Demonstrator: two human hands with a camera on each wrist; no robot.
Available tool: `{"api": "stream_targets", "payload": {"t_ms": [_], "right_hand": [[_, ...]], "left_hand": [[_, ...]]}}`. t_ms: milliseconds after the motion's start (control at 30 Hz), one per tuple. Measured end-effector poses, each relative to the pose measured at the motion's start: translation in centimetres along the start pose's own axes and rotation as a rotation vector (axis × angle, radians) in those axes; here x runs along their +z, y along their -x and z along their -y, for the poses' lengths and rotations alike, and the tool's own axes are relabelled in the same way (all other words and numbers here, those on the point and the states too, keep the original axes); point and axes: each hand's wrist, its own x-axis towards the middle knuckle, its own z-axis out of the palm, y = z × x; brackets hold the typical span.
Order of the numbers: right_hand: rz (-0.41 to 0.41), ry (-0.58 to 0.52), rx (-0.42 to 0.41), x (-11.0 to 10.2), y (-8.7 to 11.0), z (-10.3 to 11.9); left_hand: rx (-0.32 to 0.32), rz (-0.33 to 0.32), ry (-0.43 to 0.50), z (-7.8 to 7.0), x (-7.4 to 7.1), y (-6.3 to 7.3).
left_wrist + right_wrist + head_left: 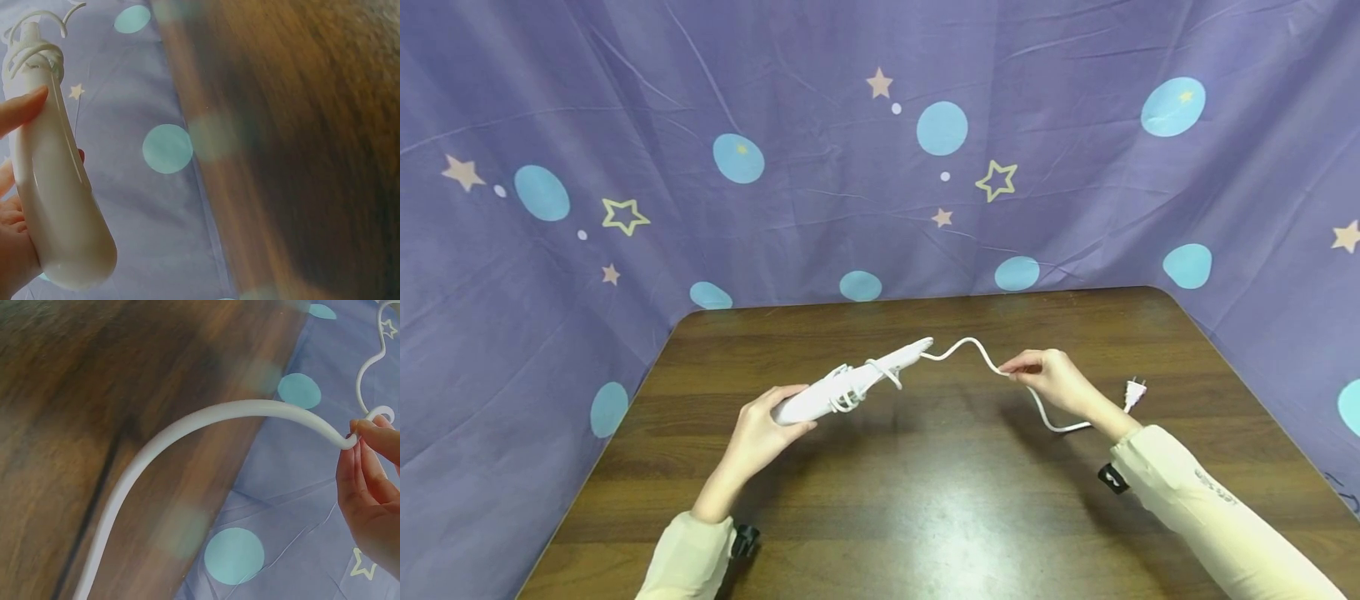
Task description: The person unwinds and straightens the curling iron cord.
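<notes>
My left hand (756, 437) grips the wide rounded end of a long white appliance that looks like a hair straightener (808, 403). It is held above the table, its narrow end tilted up to the right. Several loops of its white power cord (973, 341) are wound around its middle. From the narrow end the cord runs in a wave to my right hand (1060, 383), which pinches it between thumb and fingers. Beyond that hand the cord sags and passes behind the wrist to a two-prong plug (1134, 394). The right wrist view shows the pinched cord (219, 410) arching downward.
A dark brown wooden table (925, 508) with rounded far corners lies below both hands. Behind it hangs a purple curtain (820, 217) printed with blue dots and stars. Black wrist straps (1112, 479) show beneath the cream sleeves.
</notes>
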Motion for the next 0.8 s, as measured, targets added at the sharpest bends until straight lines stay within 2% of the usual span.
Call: {"api": "stream_targets", "payload": {"t_ms": [100, 300, 567, 800], "right_hand": [[0.029, 0.044, 0.027, 0.0, 0.2, -0.4], [0.053, 0.064, 0.037, -0.1, 0.9, -1.3], [0.150, 0.056, 0.080, -0.5, 1.5, -2.0], [0.217, 0.081, 0.090, -0.9, 1.9, -2.5]], "left_hand": [[-0.028, -0.014, -0.003, 0.1, -0.1, 0.0], [-0.097, -0.022, -0.003, 0.1, -0.2, -0.1], [-0.134, -0.041, -0.026, 0.5, -0.1, 0.1], [-0.174, -0.031, -0.011, 0.9, -0.2, 0.2]]}}
